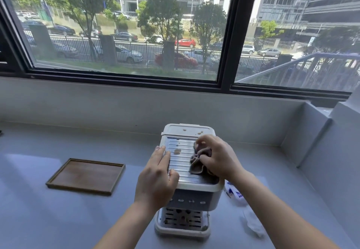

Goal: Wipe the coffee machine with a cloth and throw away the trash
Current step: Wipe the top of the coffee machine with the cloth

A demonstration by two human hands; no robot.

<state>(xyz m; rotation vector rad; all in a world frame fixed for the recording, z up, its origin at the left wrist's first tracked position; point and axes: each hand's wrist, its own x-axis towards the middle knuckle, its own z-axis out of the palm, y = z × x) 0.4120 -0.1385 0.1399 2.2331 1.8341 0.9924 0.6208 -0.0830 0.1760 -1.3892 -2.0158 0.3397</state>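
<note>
A white coffee machine [188, 131] stands on the grey counter in the lower middle, with a ribbed metal top and a slotted drip tray at its base. Brown crumbs [176, 151] lie on the metal top and the white lid behind it. My right hand [218, 157] presses a crumpled brown cloth [197, 164] onto the right side of that top. My left hand [157, 176] rests flat on the machine's left edge, holding it steady. A crumpled white tissue [253, 224] and a small blue-and-white wrapper [232, 191] lie on the counter to the machine's right.
A shallow wooden tray [85, 176] lies on the counter to the left. A low grey wall [136, 108] under a large window runs behind the machine. A grey side wall [315, 131] closes the counter on the right.
</note>
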